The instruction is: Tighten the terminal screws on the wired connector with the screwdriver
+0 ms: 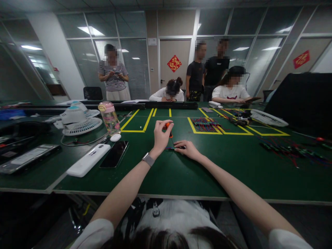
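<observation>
My left hand (161,135) is closed around the orange handle of a screwdriver (167,125), which stands upright with its thin shaft pointing down. Under the tip lies a small green circuit board (170,148) with thin wires, flat on the green table (197,176). My right hand (187,149) rests low beside it, its fingers closed on the board's right end and partly hiding it.
Wired boards lie in a pile (206,125) inside yellow tape lines, with more boards (285,148) at the right. To the left are a black phone (114,154), a white power bank (89,160), a bottle (110,118) and a fan (82,121). Several people are across the table.
</observation>
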The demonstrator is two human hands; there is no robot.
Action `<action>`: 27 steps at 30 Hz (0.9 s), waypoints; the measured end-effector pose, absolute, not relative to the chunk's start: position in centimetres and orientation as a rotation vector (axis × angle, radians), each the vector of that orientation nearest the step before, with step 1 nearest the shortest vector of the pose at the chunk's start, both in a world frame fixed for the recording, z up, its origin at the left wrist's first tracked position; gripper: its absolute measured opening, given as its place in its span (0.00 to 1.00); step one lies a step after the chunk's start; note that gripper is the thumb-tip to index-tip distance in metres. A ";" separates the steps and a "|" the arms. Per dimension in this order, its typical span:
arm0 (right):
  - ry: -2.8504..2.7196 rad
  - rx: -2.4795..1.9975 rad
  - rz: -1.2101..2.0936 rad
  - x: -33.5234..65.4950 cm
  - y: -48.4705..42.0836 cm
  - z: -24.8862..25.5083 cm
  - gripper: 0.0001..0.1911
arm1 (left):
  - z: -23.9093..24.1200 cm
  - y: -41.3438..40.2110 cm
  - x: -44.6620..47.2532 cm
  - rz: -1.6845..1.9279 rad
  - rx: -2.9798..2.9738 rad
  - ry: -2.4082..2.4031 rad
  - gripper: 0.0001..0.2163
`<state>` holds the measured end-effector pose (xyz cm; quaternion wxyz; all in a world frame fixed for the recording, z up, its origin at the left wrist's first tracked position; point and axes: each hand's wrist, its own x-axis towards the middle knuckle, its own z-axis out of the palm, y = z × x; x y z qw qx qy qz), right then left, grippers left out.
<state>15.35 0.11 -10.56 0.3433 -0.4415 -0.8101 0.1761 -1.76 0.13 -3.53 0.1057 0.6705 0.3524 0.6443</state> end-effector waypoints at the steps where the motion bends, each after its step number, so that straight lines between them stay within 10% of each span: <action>1: -2.102 -1.147 0.460 15.3 0.1 -10.5 0.09 | -3.5 0.1 -1.8 1.890 1.967 1.056 0.10; 27: -2.115 -1.147 0.460 15.4 0.2 -10.5 0.10 | -3.8 0.5 -1.6 1.882 1.929 1.008 0.11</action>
